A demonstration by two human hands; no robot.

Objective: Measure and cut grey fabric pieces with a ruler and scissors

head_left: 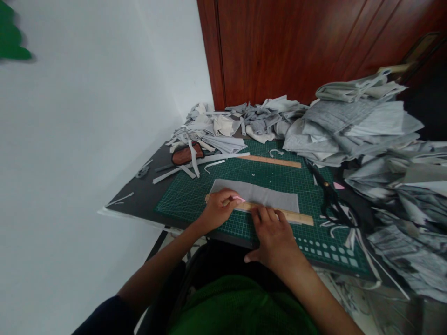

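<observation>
A grey piece of fabric (275, 197) lies flat on the green cutting mat (185, 197), with a wooden ruler (296, 217) across its near edge. My left hand (220, 209) pinches a pink piece of tailor's chalk (239, 198) at the ruler's far edge, over the cloth. Further right, my right hand (275, 237) rests its fingertips on the ruler, thumb held out to the side near the table edge; it grips nothing. Part of the fabric is hidden under the ruler and hands.
Black scissors (330, 193) lie at the mat's right, beside a pink chalk piece (338, 185). A second ruler (275, 161) lies behind. Fabric scraps (223, 125) pile up at the back, and a large fabric stack (352, 121) at the right. A brown pouch-like item (183, 155) sits left.
</observation>
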